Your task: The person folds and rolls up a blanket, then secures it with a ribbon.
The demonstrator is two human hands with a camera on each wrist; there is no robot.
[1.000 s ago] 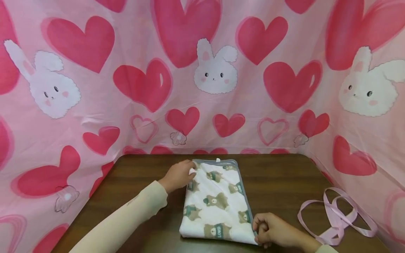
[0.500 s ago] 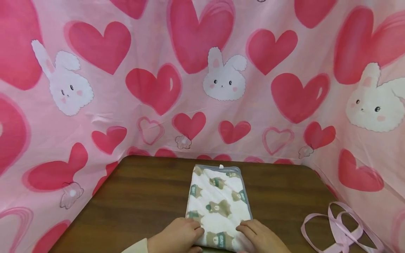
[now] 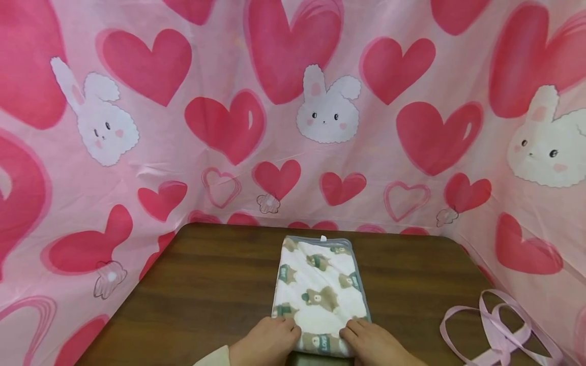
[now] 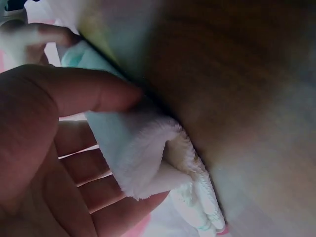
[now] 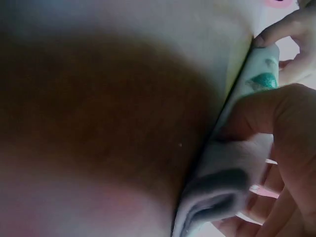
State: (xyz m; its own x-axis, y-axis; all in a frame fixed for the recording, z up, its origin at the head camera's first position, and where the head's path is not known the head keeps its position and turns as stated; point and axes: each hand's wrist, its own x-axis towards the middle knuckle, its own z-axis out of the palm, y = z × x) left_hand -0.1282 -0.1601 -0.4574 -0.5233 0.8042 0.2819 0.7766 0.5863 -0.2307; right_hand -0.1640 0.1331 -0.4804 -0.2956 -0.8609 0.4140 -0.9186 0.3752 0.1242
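A white, fleecy folded towel lies on the table, printed with brown bears in green and edged in grey. Its long side runs away from me, and a small white tag sticks out at the far edge. My left hand grips the near left corner, thumb against the front fold and fingers spread over the top. At the near right corner my right hand holds the same fold, its thumb pressed low near the table surface. Rolled-over layers show at the towel's side.
The brown wooden table reaches back to a pink cloth backdrop with hearts and rabbits, which also rises along both sides. A loosely looped pink ribbon lies at the near right of the table.
My left hand has come from the far left corner to the near left one. The right hand has slid inward along the near edge. Over the last half second both hands stay almost still.
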